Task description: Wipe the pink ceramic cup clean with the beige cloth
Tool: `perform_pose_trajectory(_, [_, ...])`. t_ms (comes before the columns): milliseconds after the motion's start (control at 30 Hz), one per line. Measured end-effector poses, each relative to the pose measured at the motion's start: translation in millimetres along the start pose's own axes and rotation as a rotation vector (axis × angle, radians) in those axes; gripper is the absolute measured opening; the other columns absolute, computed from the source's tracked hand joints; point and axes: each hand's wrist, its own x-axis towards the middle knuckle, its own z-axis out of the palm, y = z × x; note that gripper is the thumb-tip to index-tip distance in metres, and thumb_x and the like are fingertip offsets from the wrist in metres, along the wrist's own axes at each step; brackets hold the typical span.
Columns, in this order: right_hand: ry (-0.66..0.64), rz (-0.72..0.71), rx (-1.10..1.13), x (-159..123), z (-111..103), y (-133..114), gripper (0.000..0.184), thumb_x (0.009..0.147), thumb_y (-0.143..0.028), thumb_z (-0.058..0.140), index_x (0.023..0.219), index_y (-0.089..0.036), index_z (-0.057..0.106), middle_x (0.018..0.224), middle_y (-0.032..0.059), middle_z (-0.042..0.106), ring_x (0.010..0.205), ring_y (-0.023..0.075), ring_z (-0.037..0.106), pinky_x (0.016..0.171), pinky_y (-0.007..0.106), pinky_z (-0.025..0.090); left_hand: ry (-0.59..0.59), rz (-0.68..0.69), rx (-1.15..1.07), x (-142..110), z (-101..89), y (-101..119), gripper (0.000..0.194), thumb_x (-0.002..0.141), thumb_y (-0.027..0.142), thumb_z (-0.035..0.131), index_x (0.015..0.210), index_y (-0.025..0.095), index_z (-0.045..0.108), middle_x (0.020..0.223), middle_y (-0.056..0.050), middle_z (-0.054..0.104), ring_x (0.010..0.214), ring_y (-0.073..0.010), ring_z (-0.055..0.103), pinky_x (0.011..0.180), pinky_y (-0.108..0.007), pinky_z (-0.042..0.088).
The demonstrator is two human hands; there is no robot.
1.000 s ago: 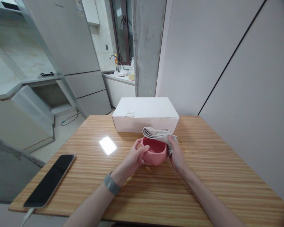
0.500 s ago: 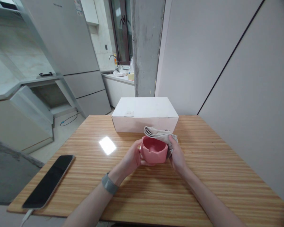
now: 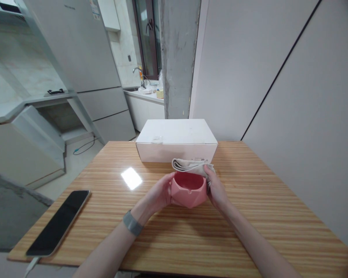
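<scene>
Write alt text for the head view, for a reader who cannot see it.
Above a wooden table, a left hand holds a pink bowl while the right hand holds a folded grey cloth at its rim. A white box stands beyond; a charging cable meets a phone at left.

The left hand (image 3: 163, 192) is gripping the pink bowl (image 3: 189, 193) by its side, while the right hand (image 3: 216, 188) is holding the folded cloth (image 3: 191, 166) against the far rim! Behind them the white box (image 3: 176, 141) is sitting on the worktop (image 3: 266, 208), and the phone (image 3: 58, 222) is lying well apart.
</scene>
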Motion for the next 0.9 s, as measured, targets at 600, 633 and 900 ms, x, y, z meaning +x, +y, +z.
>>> perform_pose_trajectory(600, [0.05,-0.062,0.019,2,1,0,0.038,0.076,-0.056,0.066,0.093,-0.023,0.074,0.1,0.0027,0.078,0.114,0.0287,0.064,0.108,0.044,0.041,0.059,0.019,-0.059,-2,3.2,-4,0.039,0.089,0.039,0.055,0.118,0.012,0.062,0.108,-0.012,0.072,0.087,-0.0204,0.07,0.072,-0.03,0.058])
perform_pose_trajectory(633, [0.03,-0.031,0.024,1,2,-3,0.037,0.074,-0.056,0.067,0.09,-0.023,0.074,0.098,0.003,0.078,0.114,0.0291,0.064,0.106,0.043,0.043,0.059,0.011,-0.061,-2,2.8,-4,0.037,0.089,0.037,0.056,0.118,0.015,0.062,0.106,-0.01,0.072,0.084,-0.019,0.07,0.069,-0.029,0.058])
perform_pose_trajectory(900, [0.049,0.104,0.055,-2,4,-14,0.031,0.073,-0.05,0.067,0.089,-0.024,0.073,0.093,0.0025,0.079,0.113,0.0288,0.065,0.103,0.043,0.047,0.033,-0.136,0.005,-2,0.8,0,0.048,0.088,0.048,0.053,0.112,0.009,0.065,0.081,-0.011,0.073,0.062,-0.0187,0.067,0.052,-0.031,0.059])
